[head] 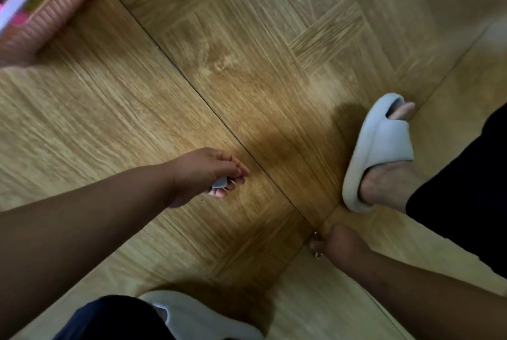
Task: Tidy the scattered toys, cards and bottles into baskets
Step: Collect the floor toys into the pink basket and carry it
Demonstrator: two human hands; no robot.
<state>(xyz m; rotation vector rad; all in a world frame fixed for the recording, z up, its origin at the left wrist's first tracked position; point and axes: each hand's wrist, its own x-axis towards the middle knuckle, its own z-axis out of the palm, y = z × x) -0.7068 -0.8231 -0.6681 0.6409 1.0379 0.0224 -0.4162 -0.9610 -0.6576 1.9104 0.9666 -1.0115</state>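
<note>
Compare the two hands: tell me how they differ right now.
The left hand pinches a small grey piece in its fingers; the right hand shows no such piece, its fingers mostly hidden. The left hand reaches further forward; the right hand sits close by the heel of the slipper. Both hang low over the wooden floor.

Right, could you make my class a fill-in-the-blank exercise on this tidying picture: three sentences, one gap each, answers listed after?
1. The small grey piece is pinched by the person's ____ hand.
2. The ribbed basket at the upper left is ____ in colour.
3. On the wooden floor, each foot wears a grey open-toed ____.

Missing words: left; pink; slipper.
</note>
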